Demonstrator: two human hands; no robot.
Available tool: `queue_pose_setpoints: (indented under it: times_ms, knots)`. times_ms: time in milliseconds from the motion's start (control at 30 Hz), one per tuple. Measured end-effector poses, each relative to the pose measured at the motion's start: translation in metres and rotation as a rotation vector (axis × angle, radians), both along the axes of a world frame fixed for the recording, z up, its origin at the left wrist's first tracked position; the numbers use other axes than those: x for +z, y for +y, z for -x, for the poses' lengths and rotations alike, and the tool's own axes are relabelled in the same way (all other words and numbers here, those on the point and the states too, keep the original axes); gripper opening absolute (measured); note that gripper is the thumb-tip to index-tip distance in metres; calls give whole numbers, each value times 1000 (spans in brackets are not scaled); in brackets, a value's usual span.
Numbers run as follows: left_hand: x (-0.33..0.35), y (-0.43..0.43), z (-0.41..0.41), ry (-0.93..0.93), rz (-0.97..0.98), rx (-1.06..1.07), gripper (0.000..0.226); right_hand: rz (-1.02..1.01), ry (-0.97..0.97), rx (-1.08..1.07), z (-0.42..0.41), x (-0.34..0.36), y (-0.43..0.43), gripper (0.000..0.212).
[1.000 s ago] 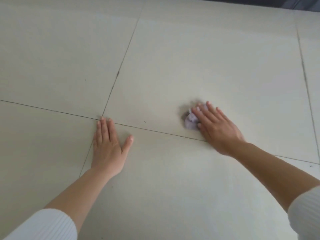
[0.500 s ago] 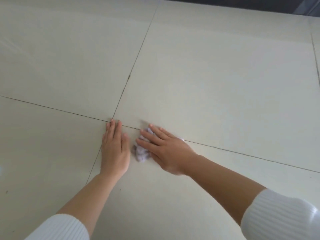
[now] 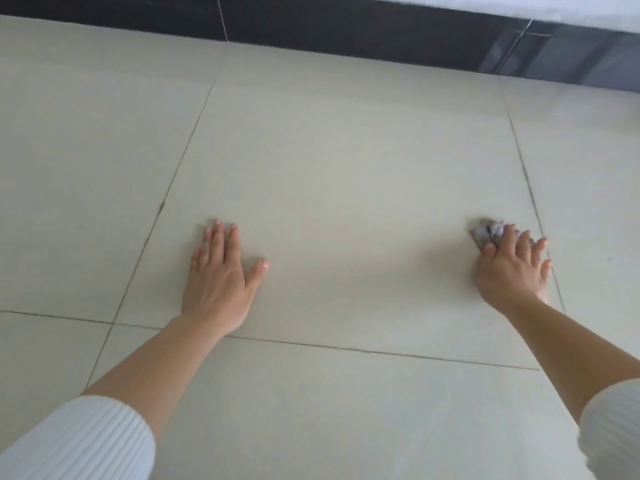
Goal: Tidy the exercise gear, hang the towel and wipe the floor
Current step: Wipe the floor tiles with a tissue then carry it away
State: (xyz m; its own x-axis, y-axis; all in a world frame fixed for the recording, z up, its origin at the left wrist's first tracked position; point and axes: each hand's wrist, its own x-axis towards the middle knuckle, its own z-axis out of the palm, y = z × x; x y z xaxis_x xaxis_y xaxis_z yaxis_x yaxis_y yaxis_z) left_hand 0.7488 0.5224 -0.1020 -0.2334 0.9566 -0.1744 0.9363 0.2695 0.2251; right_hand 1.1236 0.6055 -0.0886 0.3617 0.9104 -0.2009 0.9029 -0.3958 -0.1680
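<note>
Your left hand lies flat on the floor, palm down, fingers straight and close together, thumb spread out to the side; its grip is released and holds nothing. It sits on the large pale tile, just beside the grout line on its left.

Your right hand is well apart from it, near the same tile's right edge. Its fingers are spread and fairly straight, pressing a small crumpled grey-lilac cloth onto the floor. That grip is released too, pushing down rather than clenched. The cloth pokes out ahead of the fingertips and beside the thumb, and the rest is hidden under the hand.

Both arms wear white ribbed sleeves. A dark skirting runs along the floor's far edge.
</note>
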Motion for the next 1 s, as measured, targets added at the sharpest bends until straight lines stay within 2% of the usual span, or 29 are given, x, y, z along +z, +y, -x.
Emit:
queue_pose_setpoints:
  times_ms: [67, 100, 167, 267, 333, 400, 467, 567, 667, 733, 767, 833, 933, 1000]
  knots:
    - [-2, 25, -4, 29, -14, -23, 83, -25, 85, -51, 16, 0, 19, 55]
    - [-2, 37, -6, 45, -22, -29, 86, -45, 117, 7, 32, 0, 25, 54]
    - [-3, 59, -13, 67, -42, -3, 94, -106, 156, 264, 70, -4, 23, 51]
    - [-8, 79, -27, 71, -122, 97, 99, -169, 226, 791, 115, -6, -3, 51]
    - [-14, 82, -28, 67, -186, 127, 100, -115, 222, 1100, 106, -5, -9, 50]
    - [-15, 82, -26, 50, -210, 122, 100, -119, 132, 1257, 74, -10, 9, 49]
    - [-15, 80, -24, 33, -225, 119, 98, -148, 43, 1117, 39, -15, 35, 51]
    - [-13, 79, -26, 27, -236, 114, 96, -143, -9, 552, -10, -15, 81, 56]
    - [-13, 88, -21, 20, -241, 109, 93, -122, 9, 121, -21, -10, 130, 54]
    - [-14, 96, -18, 19, -240, 97, 91, -111, 68, -37, 5, -8, 159, 53]
    - [-14, 96, -17, 25, -233, 91, 91, -104, 94, -17, 24, -8, 165, 53]
    - [-13, 97, -17, 18, -232, 95, 90, -127, 141, 201, 66, -14, 164, 52]
    - [-11, 96, -18, 13, -222, 101, 90, -183, 155, 726, 114, -20, 119, 52]
    - [-8, 97, -19, 9, -215, 110, 90, -126, 146, 1087, 111, -14, 83, 51]
